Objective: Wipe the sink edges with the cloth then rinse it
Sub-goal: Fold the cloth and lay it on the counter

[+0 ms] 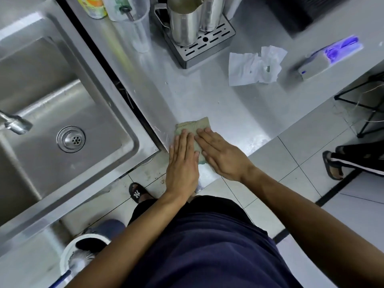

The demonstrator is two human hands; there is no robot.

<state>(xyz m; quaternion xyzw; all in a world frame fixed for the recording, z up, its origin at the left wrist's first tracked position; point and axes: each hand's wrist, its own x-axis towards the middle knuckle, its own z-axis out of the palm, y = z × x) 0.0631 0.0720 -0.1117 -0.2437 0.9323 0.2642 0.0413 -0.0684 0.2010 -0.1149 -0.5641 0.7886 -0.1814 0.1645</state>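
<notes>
A head-worn camera looked steeply down, close over the counter (228,113) edge, sink (62,104) at left.

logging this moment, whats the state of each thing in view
cloth: folded, flat on the counter near its corner
left hand: flat, pressing the cloth
right hand: flat, pressing the cloth
sink: basin empty, no water running
steel pitcher: upright on the drip tray
paper: crumpled, torn

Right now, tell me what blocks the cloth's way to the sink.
Nothing visible does. The folded beige cloth lies under both flat hands, left and right, on the steel counter; only a dark gap separates it from the stainless sink.
</notes>
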